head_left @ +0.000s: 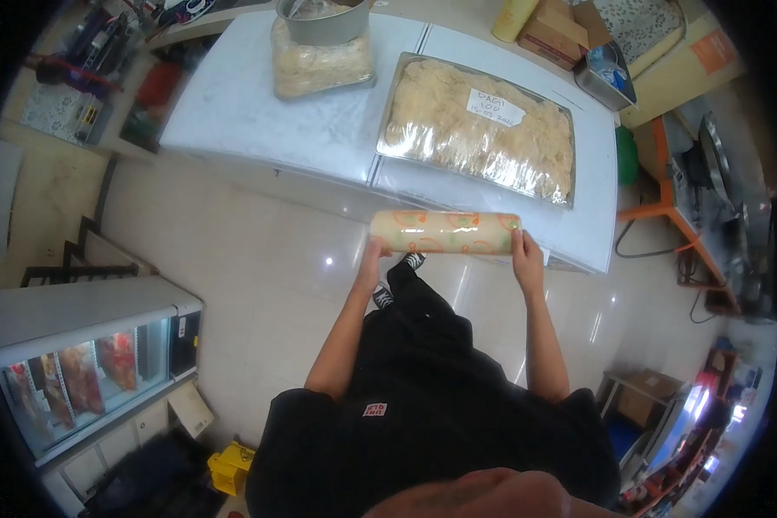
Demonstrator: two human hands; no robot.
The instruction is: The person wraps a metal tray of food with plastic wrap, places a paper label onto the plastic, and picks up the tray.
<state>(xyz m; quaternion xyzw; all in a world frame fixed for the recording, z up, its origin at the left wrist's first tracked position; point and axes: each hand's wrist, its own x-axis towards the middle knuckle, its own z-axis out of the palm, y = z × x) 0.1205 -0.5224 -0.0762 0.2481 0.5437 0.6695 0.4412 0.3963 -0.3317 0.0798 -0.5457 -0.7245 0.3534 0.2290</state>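
Observation:
A wide roll of printed plastic wrap (447, 233) is held level between both hands, just off the front edge of the white surface. My left hand (376, 250) grips its left end, and my right hand (525, 245) grips the right end. Beyond the roll, a metal tray (390, 108) full of crumbly tan food (445, 108) lies under clear film with a handwritten label (495, 108). Farther left, a round metal pan (328, 28) rests on a film-wrapped block (322, 65).
The white top (233, 95) has a seam down its middle. Cardboard boxes (554, 33) and a metal container (605, 76) stand at the back right. An orange-framed stand (656, 164) is at the right. A glass-fronted display fridge (95, 371) and a yellow object (230, 467) are lower left.

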